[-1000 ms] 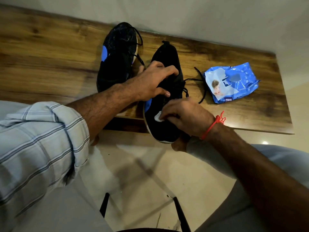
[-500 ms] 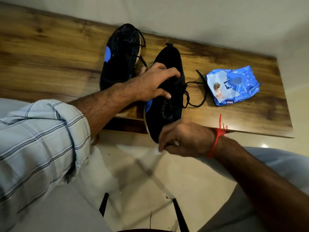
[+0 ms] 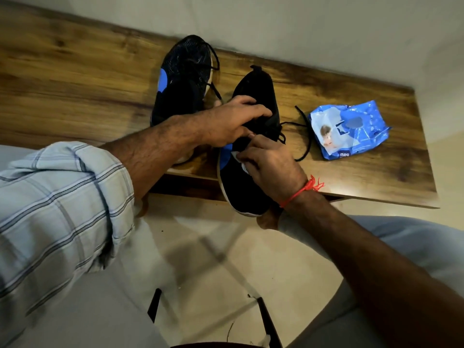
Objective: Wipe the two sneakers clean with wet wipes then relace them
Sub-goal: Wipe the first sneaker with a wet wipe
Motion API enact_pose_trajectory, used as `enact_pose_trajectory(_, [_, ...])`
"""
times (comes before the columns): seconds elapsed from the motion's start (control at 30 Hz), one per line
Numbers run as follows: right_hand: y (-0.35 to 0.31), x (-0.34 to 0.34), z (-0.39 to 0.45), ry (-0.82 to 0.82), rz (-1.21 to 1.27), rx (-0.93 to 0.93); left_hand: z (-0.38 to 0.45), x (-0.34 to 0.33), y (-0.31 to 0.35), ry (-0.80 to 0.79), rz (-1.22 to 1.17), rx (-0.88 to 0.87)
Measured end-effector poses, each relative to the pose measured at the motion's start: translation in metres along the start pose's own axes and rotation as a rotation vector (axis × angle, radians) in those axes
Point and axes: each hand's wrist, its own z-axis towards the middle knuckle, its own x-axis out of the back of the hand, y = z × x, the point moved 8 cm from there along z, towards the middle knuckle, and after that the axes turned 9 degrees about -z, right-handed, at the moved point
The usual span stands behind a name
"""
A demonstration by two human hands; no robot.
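Two black sneakers with blue patches lie on the wooden table point(image 3: 75, 79). The left sneaker point(image 3: 180, 81) rests on its side near the wall. The right sneaker point(image 3: 253, 101) sticks out over the table's front edge, toe toward me, its black lace point(image 3: 305, 139) trailing loose to the right. My left hand point(image 3: 231, 121) grips this sneaker around its middle. My right hand point(image 3: 271, 164) holds a crumpled white wet wipe point(image 3: 236, 155) and presses it on the shoe's upper, just below the left hand.
A blue pack of wet wipes point(image 3: 349, 131) lies on the table to the right of the sneakers. The wall runs close behind the table. Below the table edge are a pale floor, my legs and a dark chair frame point(image 3: 266, 320).
My right hand with the wipe dropped down past the toe of the right sneaker, then came back up onto the upper near the laces. The left hand kept its hold.
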Motion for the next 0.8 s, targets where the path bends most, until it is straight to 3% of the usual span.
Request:
enact_pose_trajectory(0.2, [-0.050,-0.015,-0.029,-0.460,0.116,0.339,-0.001,0.004,-0.007,-0.060,-0.078,-0.002])
enact_pose_trajectory(0.27, [-0.041,-0.010,-0.019,-0.412,0.103,0.290,-0.001,0.006,-0.007,-0.084,-0.084,-0.002])
enact_pose_trajectory(0.4, [-0.007,0.010,0.018,-0.020,-0.082,0.040,-0.002,0.009,-0.001,-0.069,-0.064,-0.022])
enact_pose_trajectory(0.47, [-0.007,0.007,0.023,-0.029,-0.105,0.032,-0.001,0.009,0.000,-0.065,-0.056,-0.017])
enact_pose_trajectory(0.67, [-0.043,-0.017,-0.011,-0.585,-0.029,0.224,-0.001,0.008,-0.006,-0.090,-0.083,0.010])
enact_pose_trajectory(0.73, [-0.039,-0.006,-0.022,-0.651,0.070,0.211,-0.002,0.010,-0.003,-0.080,-0.099,0.003])
enact_pose_trajectory(0.8, [-0.013,0.006,-0.022,-0.605,0.181,0.067,-0.004,0.013,0.002,-0.074,-0.123,-0.017])
